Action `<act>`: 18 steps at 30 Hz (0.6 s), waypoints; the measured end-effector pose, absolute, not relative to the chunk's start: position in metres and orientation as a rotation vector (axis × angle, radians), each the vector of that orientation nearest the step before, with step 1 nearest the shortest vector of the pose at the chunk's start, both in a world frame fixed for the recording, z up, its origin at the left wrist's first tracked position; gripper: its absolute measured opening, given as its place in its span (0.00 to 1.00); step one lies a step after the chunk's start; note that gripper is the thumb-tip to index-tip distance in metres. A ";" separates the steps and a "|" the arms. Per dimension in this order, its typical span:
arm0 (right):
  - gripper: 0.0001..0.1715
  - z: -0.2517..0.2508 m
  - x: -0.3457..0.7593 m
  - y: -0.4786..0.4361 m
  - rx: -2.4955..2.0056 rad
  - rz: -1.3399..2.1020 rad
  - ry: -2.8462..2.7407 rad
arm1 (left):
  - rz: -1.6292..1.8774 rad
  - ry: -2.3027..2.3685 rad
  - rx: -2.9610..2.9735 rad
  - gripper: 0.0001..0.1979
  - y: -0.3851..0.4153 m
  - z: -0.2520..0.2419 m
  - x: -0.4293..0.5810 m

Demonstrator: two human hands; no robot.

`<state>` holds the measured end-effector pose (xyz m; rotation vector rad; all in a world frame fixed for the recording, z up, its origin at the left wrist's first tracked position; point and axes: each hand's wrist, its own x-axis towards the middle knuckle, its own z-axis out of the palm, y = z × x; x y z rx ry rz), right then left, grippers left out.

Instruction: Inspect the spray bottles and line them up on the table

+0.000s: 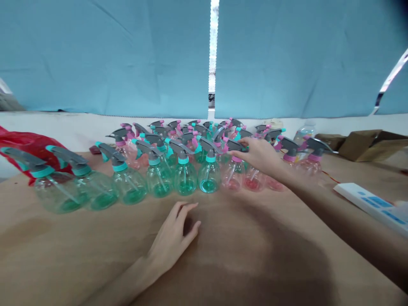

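Note:
Spray bottles with grey heads stand in rows across the wooden table. My right hand (256, 155) grips the grey head of a clear pink spray bottle (233, 178), thumb and fingers around it; the bottle stands upright in the front row. Just left of it is a green spray bottle (209, 178) with a turquoise collar. My left hand (174, 233) hovers low over the table in front of the green bottles, fingers curved and apart, holding nothing. Another pink bottle (254, 180) sits beneath my right wrist, its top hidden by the hand.
A red plastic bag (35, 146) lies behind the bottles at the far left. On the right are a white power strip (371, 202) with blue markings and open cardboard boxes (366, 144). A clear bottle (305, 131) stands at the back, before a blue curtain (127, 59).

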<state>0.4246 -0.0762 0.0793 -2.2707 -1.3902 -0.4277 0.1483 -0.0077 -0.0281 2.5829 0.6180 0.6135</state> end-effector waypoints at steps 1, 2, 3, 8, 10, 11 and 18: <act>0.25 0.079 0.425 -0.073 -2.303 -0.424 -1.387 | 0.610 0.613 2.578 0.15 -0.009 -0.028 0.148; 0.22 0.080 0.424 -0.072 -2.324 -0.429 -1.381 | 0.607 0.607 2.573 0.15 -0.010 -0.028 0.148; 0.20 0.081 0.424 -0.072 -2.336 -0.434 -1.376 | 0.603 0.600 2.565 0.15 -0.011 -0.028 0.147; 0.23 0.091 0.423 -0.083 -2.365 -0.414 -1.418 | 0.586 0.553 2.494 0.14 -0.021 -0.027 0.152; 0.26 0.096 0.421 -0.092 -2.357 -0.377 -1.465 | 0.575 0.546 2.457 0.13 -0.027 -0.028 0.158; 0.27 0.098 0.419 -0.098 -2.346 -0.352 -1.488 | 0.565 0.545 2.437 0.13 -0.031 -0.028 0.162; 0.27 0.105 0.398 -0.151 -2.250 -0.153 -1.551 | 0.534 0.512 2.313 0.35 -0.055 -0.036 0.200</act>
